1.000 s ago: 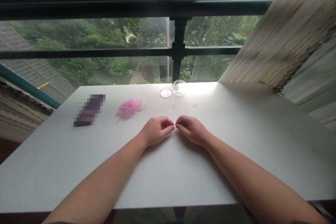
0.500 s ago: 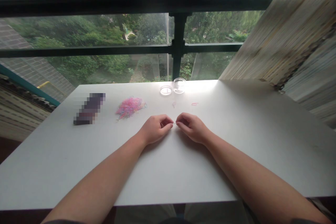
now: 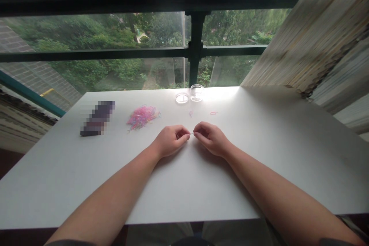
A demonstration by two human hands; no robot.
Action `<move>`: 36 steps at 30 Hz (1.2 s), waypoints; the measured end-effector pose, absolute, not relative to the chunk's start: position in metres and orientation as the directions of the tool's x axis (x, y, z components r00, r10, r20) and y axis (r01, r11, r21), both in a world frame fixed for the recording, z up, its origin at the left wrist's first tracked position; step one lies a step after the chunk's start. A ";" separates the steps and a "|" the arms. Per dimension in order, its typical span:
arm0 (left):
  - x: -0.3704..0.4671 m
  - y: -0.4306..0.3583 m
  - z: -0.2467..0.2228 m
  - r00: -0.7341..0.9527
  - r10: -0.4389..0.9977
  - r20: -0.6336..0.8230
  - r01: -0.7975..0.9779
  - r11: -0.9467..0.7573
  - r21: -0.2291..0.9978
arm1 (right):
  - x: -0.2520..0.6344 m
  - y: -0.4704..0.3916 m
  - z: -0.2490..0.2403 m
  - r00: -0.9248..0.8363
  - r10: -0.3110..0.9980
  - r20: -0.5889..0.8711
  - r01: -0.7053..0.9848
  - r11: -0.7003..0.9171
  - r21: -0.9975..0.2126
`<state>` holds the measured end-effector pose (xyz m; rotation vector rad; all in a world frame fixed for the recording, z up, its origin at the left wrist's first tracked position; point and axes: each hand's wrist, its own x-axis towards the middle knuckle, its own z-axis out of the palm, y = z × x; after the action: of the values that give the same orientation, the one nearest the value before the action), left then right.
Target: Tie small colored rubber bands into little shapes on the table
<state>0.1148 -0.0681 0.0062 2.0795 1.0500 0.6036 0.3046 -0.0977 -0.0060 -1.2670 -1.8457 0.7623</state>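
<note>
My left hand (image 3: 172, 141) and my right hand (image 3: 211, 138) meet above the middle of the white table, both closed in a pinch. Between their fingertips runs a thin, pale small rubber band (image 3: 191, 133), pulled across a narrow gap; most of it is hidden by the fingers. Just beyond the hands lie a small pale pink band (image 3: 190, 114) and a pink band (image 3: 213, 113). To the left is a loose pile of pink and mixed-colour rubber bands (image 3: 143, 116).
A clear round container (image 3: 197, 93) and its shallow clear lid (image 3: 182, 98) are at the table's (image 3: 184, 188) far edge by the window. A dark pixelated object (image 3: 98, 118) lies at the left. Curtains (image 3: 284, 34) hang at the right.
The fingertips have drawn very slightly apart, so a bit more of the pale band shows between them. The pile, container and lid stay put.
</note>
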 end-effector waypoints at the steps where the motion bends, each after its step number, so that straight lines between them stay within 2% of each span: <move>1: 0.115 -0.068 0.006 0.559 0.824 0.086 0.487 -0.411 0.770 | 0.304 -0.098 -0.006 -0.219 0.942 0.253 0.487 0.331 -0.808; 24: 0.115 -0.069 0.002 0.528 0.839 0.132 0.461 -0.413 0.785 | 0.306 -0.100 -0.006 -0.220 0.948 0.230 0.514 0.313 -0.799; 30: 0.115 -0.068 0.001 0.510 0.840 0.182 0.461 -0.446 0.768 | 0.307 -0.099 -0.008 -0.227 0.946 0.231 0.509 0.317 -0.800; 36: 0.103 -0.049 -0.001 0.355 0.887 0.295 0.579 -0.457 0.675 | 0.308 -0.099 -0.005 -0.215 0.955 0.206 0.512 0.289 -0.809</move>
<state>0.1033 -0.0490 -0.0008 2.1632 1.2753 0.8949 0.3078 -0.0987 -0.0054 -1.3178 -1.8461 0.7880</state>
